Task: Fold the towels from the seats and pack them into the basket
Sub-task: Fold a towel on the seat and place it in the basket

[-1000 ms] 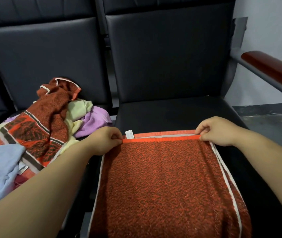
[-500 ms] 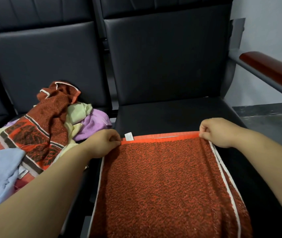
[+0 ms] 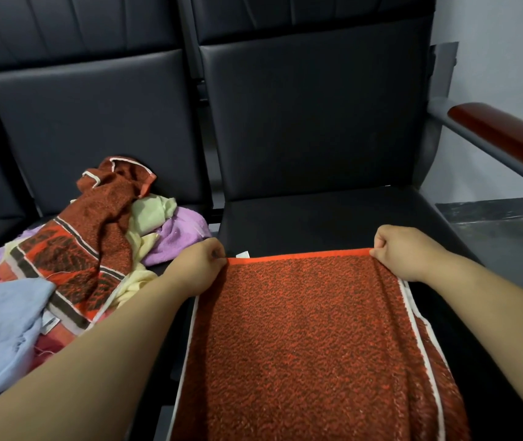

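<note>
Pinching the far corners of a rust-red terry towel with white-piped edges [image 3: 311, 338], the left hand [image 3: 201, 265] and right hand [image 3: 403, 249] each clamp on its orange hem, at ten and two o'clock of the cloth. The towel lies spread over a black padded seat [image 3: 317, 218], trailing past six o'clock out of frame. An uneven pull could skew the fold, and the right edge, seemingly doubled, may slip out of line. At nine o'clock, a jumbled heap of red patterned, yellow and lilac towels [image 3: 72, 256] crowds the neighbouring seat, just beside the left forearm, with a pale blue cloth [image 3: 2, 329] at eight. A red-brown wooden armrest [image 3: 502, 135] stands at two o'clock. No basket shows.
</note>
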Demonstrator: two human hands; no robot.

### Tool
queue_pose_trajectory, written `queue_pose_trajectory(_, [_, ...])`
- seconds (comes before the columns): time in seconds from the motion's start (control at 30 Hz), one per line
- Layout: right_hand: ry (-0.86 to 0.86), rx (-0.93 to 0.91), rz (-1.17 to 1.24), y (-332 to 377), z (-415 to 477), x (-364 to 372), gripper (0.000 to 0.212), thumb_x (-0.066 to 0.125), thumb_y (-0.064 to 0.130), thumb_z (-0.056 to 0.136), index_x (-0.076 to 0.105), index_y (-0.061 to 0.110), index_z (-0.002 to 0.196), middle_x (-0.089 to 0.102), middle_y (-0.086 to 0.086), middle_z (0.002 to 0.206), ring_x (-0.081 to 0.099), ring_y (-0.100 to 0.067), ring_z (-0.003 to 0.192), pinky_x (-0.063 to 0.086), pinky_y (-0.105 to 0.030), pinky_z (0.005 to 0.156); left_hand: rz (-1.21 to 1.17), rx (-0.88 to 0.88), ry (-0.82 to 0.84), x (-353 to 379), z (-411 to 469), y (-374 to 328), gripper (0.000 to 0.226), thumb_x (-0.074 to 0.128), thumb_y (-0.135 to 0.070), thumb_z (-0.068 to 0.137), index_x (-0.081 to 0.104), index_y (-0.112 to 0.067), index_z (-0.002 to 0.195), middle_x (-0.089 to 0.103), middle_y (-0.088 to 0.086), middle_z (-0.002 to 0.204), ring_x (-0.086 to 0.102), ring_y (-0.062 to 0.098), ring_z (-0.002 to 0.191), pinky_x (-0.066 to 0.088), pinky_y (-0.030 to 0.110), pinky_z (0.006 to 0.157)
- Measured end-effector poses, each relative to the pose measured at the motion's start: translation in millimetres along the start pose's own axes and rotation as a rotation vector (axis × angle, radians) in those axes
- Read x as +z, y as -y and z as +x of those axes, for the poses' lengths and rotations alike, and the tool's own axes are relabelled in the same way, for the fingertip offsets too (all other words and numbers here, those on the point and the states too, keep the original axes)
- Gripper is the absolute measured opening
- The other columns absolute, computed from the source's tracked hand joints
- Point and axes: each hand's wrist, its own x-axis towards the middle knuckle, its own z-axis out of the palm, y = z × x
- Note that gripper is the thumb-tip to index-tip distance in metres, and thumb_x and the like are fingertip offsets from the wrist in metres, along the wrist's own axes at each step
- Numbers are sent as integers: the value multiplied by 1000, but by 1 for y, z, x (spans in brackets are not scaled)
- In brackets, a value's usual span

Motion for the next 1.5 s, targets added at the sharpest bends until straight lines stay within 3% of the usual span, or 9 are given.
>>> queue_pose_trajectory(0.23, [91,44,49,7,0,-5,5,67,17,89,67,22,91,67,1,95,62,-15,88,53,-34,79,74,-28,104,-3,6,4,16,67,-27,92,61,-28,77,64,-9,76,59,12,73,43,27,71])
queue_pose_trajectory(0.4, [15,23,106,3,-6,-2,7,66,20,94,62,25,92,59,1,102,60,-14,87,45,-32,76,34,15,-34,-10,-6,-3,17,66,-21,92,56,-24,79,59,-7,78,56,18,77,41,31,72])
queue_pose_trajectory(0.63, [-302,42,1255,20,-25,-27,14,67,3,97,72,15,101,74,-5,83,69,-15,72,58,-29,72,-638,-102,-340,-46,-34,-20,7,79,-8,85,74,-12,82,70,1,72,58,11,65,45,14,59])
queue_pose_trajectory(0.87, [-619,-121,901,40,-41,-69,20,70,16,97,77,21,115,74,4,101,67,-4,92,49,-22,87,-745,-93,-466,-82,-62,-42,13,69,-7,94,78,-17,95,77,-5,81,67,-4,68,54,13,66])
queue_pose_trajectory(0.97, [-636,-126,837,51,-41,-104,18,67,19,99,76,27,112,74,3,104,69,-13,100,54,-31,92,-686,-46,-555,-111,-60,-62,15,67,-8,95,77,-20,97,74,-9,89,66,-6,74,50,10,75])
queue_pose_trajectory(1.1, [-725,-225,1039,69,-34,-171,19,64,17,100,72,35,102,74,1,107,70,-15,105,56,-37,98,-754,27,-663,-175,-47,-102,19,68,-11,94,75,-28,88,75,-12,84,65,-1,71,55,25,79])
queue_pose_trajectory(1.27, [-869,-362,1291,81,-59,-246,20,61,13,100,74,27,95,75,-3,96,69,-15,89,55,-36,88,-875,227,-749,-249,-56,-152,21,62,-6,96,76,-21,90,74,-10,82,65,-2,72,51,20,75])
queue_pose_trajectory(1.4, [-720,-290,1151,56,-82,-227,23,60,11,99,74,25,88,71,-1,90,62,-18,83,48,-33,79,-968,186,-558,-230,-76,-138,21,59,-2,96,74,-14,88,71,2,76,61,20,72,53,36,69])
queue_pose_trajectory(1.5, [-360,-138,1017,25,-93,-166,19,60,4,100,74,14,92,70,-14,93,64,-23,77,54,-34,67,-940,3,-295,-172,-96,-104,20,55,3,97,70,-6,89,63,12,74,56,23,66,51,28,53])
